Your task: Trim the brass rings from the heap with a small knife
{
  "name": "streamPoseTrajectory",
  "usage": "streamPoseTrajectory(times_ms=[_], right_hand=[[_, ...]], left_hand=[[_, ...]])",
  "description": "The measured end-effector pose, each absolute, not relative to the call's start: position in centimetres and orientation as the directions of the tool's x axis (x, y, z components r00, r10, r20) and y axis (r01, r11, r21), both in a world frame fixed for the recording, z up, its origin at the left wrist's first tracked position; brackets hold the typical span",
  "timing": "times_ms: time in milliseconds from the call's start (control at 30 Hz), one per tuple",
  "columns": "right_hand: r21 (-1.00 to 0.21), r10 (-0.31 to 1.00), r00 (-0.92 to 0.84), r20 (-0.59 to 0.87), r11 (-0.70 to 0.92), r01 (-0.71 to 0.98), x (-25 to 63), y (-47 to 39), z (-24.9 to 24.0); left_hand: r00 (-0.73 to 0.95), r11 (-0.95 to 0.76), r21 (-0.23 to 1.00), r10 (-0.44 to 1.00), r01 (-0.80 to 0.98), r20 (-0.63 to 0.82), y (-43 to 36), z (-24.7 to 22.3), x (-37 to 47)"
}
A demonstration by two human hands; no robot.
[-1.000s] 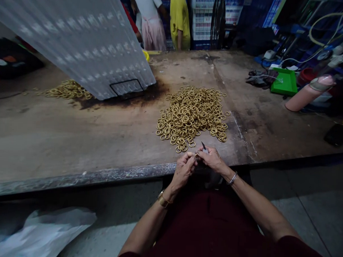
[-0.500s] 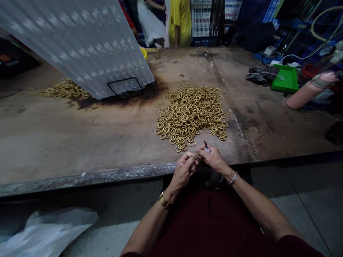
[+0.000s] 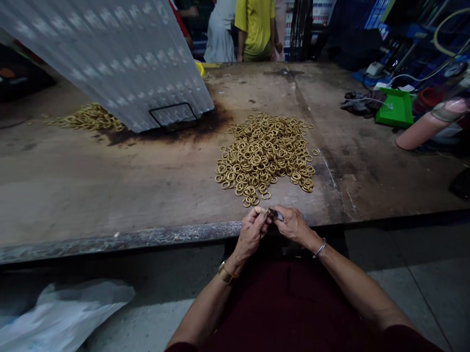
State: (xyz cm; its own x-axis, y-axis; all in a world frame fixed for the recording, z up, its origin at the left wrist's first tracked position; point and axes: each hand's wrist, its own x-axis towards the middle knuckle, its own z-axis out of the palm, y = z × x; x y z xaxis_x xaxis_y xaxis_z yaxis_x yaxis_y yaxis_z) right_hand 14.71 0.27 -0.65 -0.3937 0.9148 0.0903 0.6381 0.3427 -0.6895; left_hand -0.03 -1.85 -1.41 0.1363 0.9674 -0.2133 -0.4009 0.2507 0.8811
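Observation:
My left hand is closed in a pinch at the table's front edge, fingertips around a small gold-coloured ring that is mostly hidden. Close beside it, my right hand grips a small craft knife with a grey handle. Its dark blade points left and meets the ring at the left fingertips. Just beyond both hands lies a wide heap of gold-coloured rings, with a few loose ones at its near side.
A large grey ribbed panel leans over the table at left, near a smaller ring pile. To the right are a green tray and a pink cylinder. People stand behind the table.
The knife in my right hand has swung from pointing up and away to pointing left at the ring. The view shifted slightly. People in the background changed position.

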Motion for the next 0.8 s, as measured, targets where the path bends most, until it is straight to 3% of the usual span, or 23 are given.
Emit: streamPoseTrajectory(times_ms=[267,400,500,633,800], right_hand=[[-0.68,0.881,-0.472,-0.003,0.344,0.647,14.9,0.5,-0.2],[-0.485,0.919,-0.38,-0.105,0.287,0.826,15.3,1.4,0.0],[-0.363,0.962,-0.256,-0.094,0.206,0.909,15.3,2.6,-0.2],[-0.374,0.986,-0.166,-0.033,0.142,0.917,14.3,4.1,-0.2],[-0.372,0.988,-0.147,-0.043,0.121,0.92,12.2,5.3,0.2]], left_hand=[[0.14,0.224,0.916,0.972,-0.334,-0.186,-1.8,-1.6,-0.4],[0.205,0.281,0.89,0.954,-0.359,-0.218,-2.4,-1.0,-0.4],[0.289,0.366,0.828,0.922,-0.425,-0.259,-2.9,0.0,-0.2],[0.288,0.416,0.725,0.908,-0.548,-0.303,-2.9,0.6,-0.1],[0.223,0.402,0.681,0.914,-0.612,-0.339,-2.4,-0.1,-0.6]])
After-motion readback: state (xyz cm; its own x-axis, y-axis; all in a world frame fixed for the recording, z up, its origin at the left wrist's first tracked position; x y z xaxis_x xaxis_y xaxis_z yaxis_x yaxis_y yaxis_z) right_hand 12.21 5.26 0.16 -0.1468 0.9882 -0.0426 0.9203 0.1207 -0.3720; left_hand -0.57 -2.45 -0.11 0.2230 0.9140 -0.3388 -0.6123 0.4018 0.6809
